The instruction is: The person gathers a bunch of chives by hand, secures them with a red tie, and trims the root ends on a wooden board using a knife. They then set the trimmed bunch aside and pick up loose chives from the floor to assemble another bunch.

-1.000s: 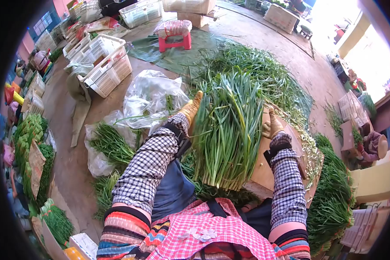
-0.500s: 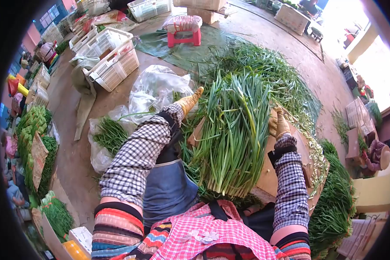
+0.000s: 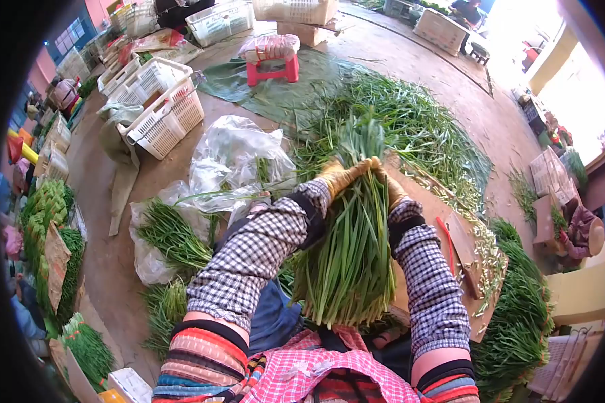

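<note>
A thick bunch of long green stalks (image 3: 353, 252) hangs in front of me, squeezed together near its leafy top, its pale ends fanning out towards my lap. My left hand (image 3: 343, 176), in a yellowish glove, grips the bunch from the left. On the right side my right hand (image 3: 385, 185), gloved alike, closes round the same bunch, and the fingers of both meet at the front. Under and right of the bunch is a wooden board (image 3: 410, 272), with a red-edged tool (image 3: 446, 245) and cut pale stalk pieces (image 3: 489, 258) on it.
Loose greens (image 3: 417, 121) lie on a green sheet (image 3: 242, 91) beyond the board. Left are clear plastic (image 3: 232, 158), a smaller bunch (image 3: 175, 235) and white crates (image 3: 168, 121). A red stool (image 3: 273, 68) stands ahead. More greens (image 3: 517, 322) lie right. Other people are at the edges.
Both hands have moved inward from the sides of the spread stalks and taken hold of them, gathering them into a narrow neck. The red-edged tool on the board has come into sight.
</note>
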{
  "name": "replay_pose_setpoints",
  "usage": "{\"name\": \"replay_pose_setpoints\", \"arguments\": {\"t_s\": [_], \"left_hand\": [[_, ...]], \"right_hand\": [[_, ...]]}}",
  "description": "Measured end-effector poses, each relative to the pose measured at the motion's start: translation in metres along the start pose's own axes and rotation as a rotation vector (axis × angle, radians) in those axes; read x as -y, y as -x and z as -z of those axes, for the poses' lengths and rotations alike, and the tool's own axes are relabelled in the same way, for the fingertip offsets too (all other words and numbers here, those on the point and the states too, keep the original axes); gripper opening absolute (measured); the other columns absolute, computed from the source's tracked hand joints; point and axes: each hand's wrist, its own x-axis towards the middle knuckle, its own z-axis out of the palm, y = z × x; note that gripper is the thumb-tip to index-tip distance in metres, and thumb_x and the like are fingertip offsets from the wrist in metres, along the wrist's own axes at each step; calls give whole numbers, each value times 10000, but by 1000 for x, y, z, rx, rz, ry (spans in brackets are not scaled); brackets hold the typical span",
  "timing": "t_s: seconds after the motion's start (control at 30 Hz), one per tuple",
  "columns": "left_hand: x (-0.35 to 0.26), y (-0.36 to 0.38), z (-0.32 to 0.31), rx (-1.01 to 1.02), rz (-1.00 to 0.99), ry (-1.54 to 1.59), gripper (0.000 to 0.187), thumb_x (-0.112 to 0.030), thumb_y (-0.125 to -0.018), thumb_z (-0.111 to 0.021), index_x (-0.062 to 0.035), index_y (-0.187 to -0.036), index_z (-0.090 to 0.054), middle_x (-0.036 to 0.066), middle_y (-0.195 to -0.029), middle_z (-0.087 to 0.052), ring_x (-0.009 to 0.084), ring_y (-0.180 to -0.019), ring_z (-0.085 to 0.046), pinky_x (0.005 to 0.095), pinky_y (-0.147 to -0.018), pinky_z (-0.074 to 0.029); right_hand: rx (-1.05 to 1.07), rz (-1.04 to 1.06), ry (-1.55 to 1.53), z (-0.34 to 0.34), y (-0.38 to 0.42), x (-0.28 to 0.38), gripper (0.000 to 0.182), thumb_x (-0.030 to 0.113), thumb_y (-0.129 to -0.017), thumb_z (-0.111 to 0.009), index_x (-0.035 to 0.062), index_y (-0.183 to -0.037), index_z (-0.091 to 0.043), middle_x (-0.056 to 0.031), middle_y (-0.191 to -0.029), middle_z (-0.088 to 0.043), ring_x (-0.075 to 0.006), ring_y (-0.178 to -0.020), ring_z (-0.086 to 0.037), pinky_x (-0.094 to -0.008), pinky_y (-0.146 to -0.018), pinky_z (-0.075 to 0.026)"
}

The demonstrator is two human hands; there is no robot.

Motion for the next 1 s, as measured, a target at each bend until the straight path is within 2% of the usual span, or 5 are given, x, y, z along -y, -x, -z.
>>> {"name": "replay_pose_setpoints", "arguments": {"t_s": [0.1,0.17,0.2,0.33,1.0], "left_hand": [[-18,40,-6,83,-36,696,1144,-455,-626,-839,-25,-1438,-157,189,-1240,-530,293,-1020,-592,402,-890,-494],[-21,58,-4,107,-48,921,1067,-357,-658,-845,-44,-1417,-164,163,-1131,-581,281,-963,-611,400,-787,-544],[-22,61,-4,137,-46,984,518,-319,-731,-798,-71,-1108,-544,104,-947,-648,207,-756,-657,353,-642,-569],[-58,118,13,331,-85,934,360,-332,-785,-741,-72,-1000,-615,64,-917,-661,162,-737,-653,324,-635,-558],[-172,228,28,474,-980,402,729,-94,-646,-835,-22,-1274,-472,67,-1159,-596,158,-1059,-554,320,-929,-464]], "right_hand": [[116,-36,64,-30,26,0,552,416,-810,-699,15,-1158,-548,-97,-946,-663,-194,-789,-648,-332,-696,-560],[77,-14,120,-31,26,-3,519,368,-815,-711,5,-1151,-551,-97,-919,-667,-185,-752,-650,-311,-672,-553],[55,-2,146,-33,28,-6,504,343,-818,-717,0,-1147,-552,-97,-905,-669,-181,-733,-651,-300,-660,-550],[79,179,277,-85,104,5,441,215,-801,-742,-5,-1136,-557,-78,-933,-659,-161,-770,-643,-287,-690,-533],[322,1030,707,-164,249,48,767,161,-598,-883,46,-1241,-481,-36,-1168,-595,-150,-1063,-559,-294,-904,-495]]}}
